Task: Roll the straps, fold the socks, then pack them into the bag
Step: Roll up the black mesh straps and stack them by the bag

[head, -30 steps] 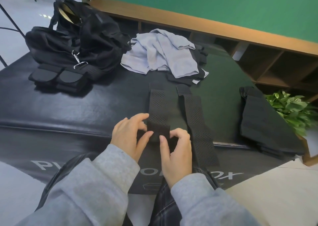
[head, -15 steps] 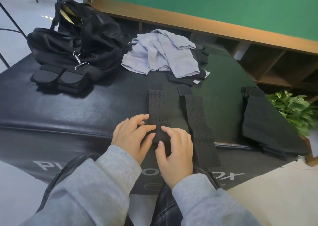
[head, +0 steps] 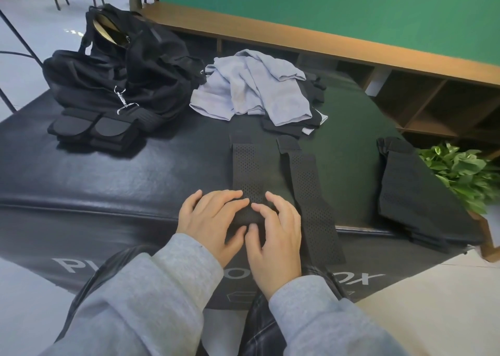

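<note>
The black padded surface [head: 113, 177] runs to a rounded front edge just under the person's wrists, and its right edge falls away toward a wooden shelf unit [head: 422, 103] and a green plant [head: 465, 171]. Two perforated black straps lie flat side by side near that front edge. The left strap [head: 247, 168] stretches away from the hands toward the cloth pile; the right strap [head: 311, 193] lies just beside it, slanted, with its near end hanging over the front edge. Bare padding lies open to the left of the straps, between them and the black bag [head: 135, 66], which sits at the far left corner with a silver clip [head: 123, 102] hanging on its front. A pile of grey socks [head: 251, 93] rests beyond the straps' far ends, on top of darker cloth. A folded black piece [head: 416, 193] sits at the right edge, well apart from the hands.

Both hands rest at the near end of the left strap, palms down, wrists close together in grey sleeves [head: 151, 301]. The left hand [head: 208, 220] has its fingers curved over a small rolled bulge of the strap, thumb tucked beneath it. The right hand [head: 276, 233] mirrors it, fingers curled onto the same roll, fingertips nearly meeting those of the left. Both appear to grip the roll, though how tightly wound it is cannot be told, since the fingers cover most of it.
</note>
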### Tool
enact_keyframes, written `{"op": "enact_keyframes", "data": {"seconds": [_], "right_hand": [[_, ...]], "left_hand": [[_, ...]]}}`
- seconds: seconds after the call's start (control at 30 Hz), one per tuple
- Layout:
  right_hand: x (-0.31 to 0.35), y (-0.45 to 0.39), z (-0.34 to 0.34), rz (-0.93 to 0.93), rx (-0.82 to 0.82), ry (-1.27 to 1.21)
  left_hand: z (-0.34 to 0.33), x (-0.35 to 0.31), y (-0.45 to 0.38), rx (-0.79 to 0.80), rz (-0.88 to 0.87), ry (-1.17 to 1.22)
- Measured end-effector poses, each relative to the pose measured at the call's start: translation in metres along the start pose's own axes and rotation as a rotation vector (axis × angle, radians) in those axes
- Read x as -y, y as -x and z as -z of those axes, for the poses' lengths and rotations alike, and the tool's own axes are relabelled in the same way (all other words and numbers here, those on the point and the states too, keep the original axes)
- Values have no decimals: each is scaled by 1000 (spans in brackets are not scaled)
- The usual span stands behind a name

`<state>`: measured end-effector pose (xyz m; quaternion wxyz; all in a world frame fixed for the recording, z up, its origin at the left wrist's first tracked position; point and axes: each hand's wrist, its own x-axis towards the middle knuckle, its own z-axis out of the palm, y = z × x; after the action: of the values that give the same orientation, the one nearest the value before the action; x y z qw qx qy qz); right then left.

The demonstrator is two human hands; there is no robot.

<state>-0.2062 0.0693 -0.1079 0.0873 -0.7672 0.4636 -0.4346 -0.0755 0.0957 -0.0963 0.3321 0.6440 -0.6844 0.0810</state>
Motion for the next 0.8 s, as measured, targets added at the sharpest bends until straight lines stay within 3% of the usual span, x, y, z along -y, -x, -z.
{"op": "enact_keyframes", "data": {"seconds": [0.33,0.8], "right_hand": [[-3,-4,4,24,10,-54],[-3,-6,11,39,25,-171]], "left_hand": [[0,2,-3,-61,3,34],[3,0,-1,-29,64,105]]}}
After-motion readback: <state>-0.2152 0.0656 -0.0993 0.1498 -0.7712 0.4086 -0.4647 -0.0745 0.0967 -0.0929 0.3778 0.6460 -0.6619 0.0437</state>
